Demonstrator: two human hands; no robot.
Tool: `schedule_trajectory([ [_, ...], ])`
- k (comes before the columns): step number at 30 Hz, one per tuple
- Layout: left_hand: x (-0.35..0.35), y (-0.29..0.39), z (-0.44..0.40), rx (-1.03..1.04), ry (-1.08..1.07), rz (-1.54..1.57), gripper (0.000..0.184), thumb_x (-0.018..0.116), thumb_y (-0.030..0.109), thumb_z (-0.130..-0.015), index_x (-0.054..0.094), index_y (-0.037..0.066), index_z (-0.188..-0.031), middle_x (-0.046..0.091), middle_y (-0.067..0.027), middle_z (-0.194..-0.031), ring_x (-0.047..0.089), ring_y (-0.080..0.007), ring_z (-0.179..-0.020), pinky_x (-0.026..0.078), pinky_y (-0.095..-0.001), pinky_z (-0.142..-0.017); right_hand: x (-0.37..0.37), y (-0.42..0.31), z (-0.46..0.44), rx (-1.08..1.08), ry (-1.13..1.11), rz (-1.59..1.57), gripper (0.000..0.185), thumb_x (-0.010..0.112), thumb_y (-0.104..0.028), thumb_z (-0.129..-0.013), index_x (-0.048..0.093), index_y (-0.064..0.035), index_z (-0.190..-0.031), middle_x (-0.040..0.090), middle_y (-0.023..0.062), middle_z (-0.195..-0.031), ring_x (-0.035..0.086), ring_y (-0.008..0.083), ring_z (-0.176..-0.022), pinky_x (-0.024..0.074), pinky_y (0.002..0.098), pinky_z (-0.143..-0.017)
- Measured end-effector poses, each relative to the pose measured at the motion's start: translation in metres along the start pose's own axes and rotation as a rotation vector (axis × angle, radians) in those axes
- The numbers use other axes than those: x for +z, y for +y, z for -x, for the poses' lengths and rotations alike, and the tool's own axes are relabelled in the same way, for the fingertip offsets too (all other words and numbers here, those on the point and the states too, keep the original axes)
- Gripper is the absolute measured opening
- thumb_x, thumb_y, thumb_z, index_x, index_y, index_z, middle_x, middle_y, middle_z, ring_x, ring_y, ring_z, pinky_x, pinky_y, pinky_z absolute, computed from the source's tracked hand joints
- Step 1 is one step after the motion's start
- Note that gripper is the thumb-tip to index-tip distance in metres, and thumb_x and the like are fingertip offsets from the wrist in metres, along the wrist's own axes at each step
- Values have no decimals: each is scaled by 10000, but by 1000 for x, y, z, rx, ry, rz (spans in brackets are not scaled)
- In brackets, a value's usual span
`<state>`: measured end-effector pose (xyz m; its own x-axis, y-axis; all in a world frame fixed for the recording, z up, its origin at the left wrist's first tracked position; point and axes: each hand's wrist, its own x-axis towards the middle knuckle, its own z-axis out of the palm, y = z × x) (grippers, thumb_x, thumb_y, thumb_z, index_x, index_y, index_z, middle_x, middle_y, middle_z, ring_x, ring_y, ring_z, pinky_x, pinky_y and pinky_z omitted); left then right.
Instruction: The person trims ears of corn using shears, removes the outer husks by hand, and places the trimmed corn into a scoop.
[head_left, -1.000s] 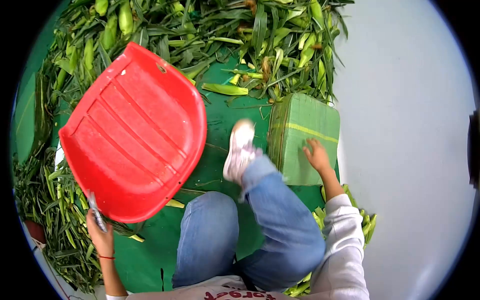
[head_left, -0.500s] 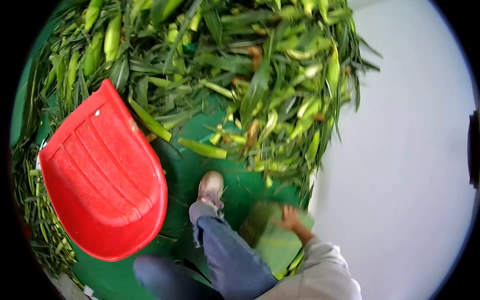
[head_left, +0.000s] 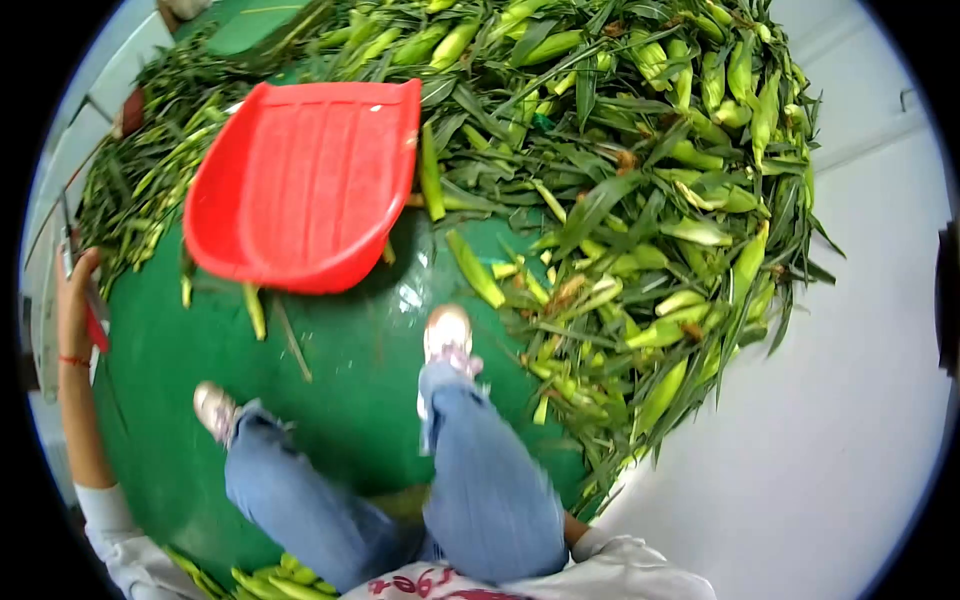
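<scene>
While your left grip (head_left: pixel 77 285) is closed around a slim tool (head_left: pixel 97 330) left of the red shell (head_left: pixel 308 180), expect it light and stiff, likely best held mid-length, as it is; you cannot tell the hidden right hand's state.

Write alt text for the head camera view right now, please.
A person's left hand holds a slim tool with a red part, far left. A red plastic scoop sits beside heaped corn in green husks on a green floor; the right hand is hidden.
</scene>
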<state>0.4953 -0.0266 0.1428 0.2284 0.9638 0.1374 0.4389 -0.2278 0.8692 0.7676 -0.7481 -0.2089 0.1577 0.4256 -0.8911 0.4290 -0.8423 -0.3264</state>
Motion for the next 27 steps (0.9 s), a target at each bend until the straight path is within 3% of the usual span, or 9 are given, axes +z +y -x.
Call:
schedule_trajectory([
  [5, -7, 43, 117, 42, -82, -35, 477, 590, 165, -830, 424, 82, -1269, 503, -2, -896, 468, -107, -810, 381, -253, -759, -4, 25, 14, -140, 69, 113, 629, 532, -461, -792, 419, -1, -1205, 557, 276, -1110, 528, 415, -1048, 422, 467, -895],
  [13, 46, 82, 227, 103, -111, -88, 454, 658, 89, -749, 449, 94, -1152, 495, -8, -795, 472, -99, -755, 399, -259, -648, -47, 21, 4, -234, 127, 190, 507, 514, -392, -803, 489, -11, -1136, 583, 258, -1066, 553, 406, -1003, 436, 463, -871],
  [17, 126, 15, 221, -376, -161, 318, 437, 696, 231, -779, 429, 84, -1093, 495, -44, -895, 487, -144, -743, 440, -280, -637, -73, 27, 9, -233, 166, 163, 451, 505, -358, -808, 524, -16, -1101, 595, 250, -1044, 566, 401, -981, 443, 460, -858],
  [19, 164, -10, 203, -602, -73, 458, 458, 711, 342, -772, 456, 122, -1083, 510, -56, -876, 533, -194, -769, 464, -371, -594, -80, 40, 8, -228, 192, 132, 424, 500, -340, -811, 541, -18, -1084, 602, 245, -1033, 572, 399, -970, 446, 459, -852],
  [22, 230, -72, 162, -641, 130, 520, 582, 733, 472, -725, 526, 94, -1116, 536, -69, -1062, 483, -196, -746, 458, -360, -610, -78, 57, 19, -193, 216, 60, 387, 494, -314, -815, 567, -22, -1058, 612, 239, -1017, 581, 396, -953, 452, 458, -843],
  [23, 236, -72, 158, -605, 44, 621, 548, 769, 378, -726, 455, 66, -1049, 500, -33, -796, 424, -158, -570, 400, -303, -509, -71, 60, 21, -181, 231, 34, 376, 491, -306, -816, 576, -23, -1049, 615, 236, -1011, 584, 394, -948, 454, 457, -840],
  [24, 253, -81, 151, -579, 114, 739, 466, 773, 364, -728, 515, 57, -966, 514, -38, -715, 444, -168, -529, 406, -337, -470, -66, 63, 23, -165, 252, -2, 365, 489, -297, -818, 584, -25, -1041, 618, 234, -1006, 588, 393, -942, 455, 457, -837],
  [26, 285, -116, 108, -676, 311, 643, 471, 784, 317, -727, 513, 14, -965, 591, -96, -822, 579, -218, -665, 499, -421, -562, -62, 58, 30, -143, 320, -98, 345, 484, -280, -820, 602, -27, -1024, 624, 230, -995, 594, 391, -931, 459, 456, -831],
  [27, 293, -102, 111, -678, 357, 670, 496, 798, 375, -693, 500, 70, -948, 563, -63, -693, 536, -229, -484, 460, -434, -446, -51, 60, 38, -136, 395, -159, 355, 490, -283, -816, 597, -39, -1050, 625, 227, -996, 593, 393, -934, 459, 453, -831],
])
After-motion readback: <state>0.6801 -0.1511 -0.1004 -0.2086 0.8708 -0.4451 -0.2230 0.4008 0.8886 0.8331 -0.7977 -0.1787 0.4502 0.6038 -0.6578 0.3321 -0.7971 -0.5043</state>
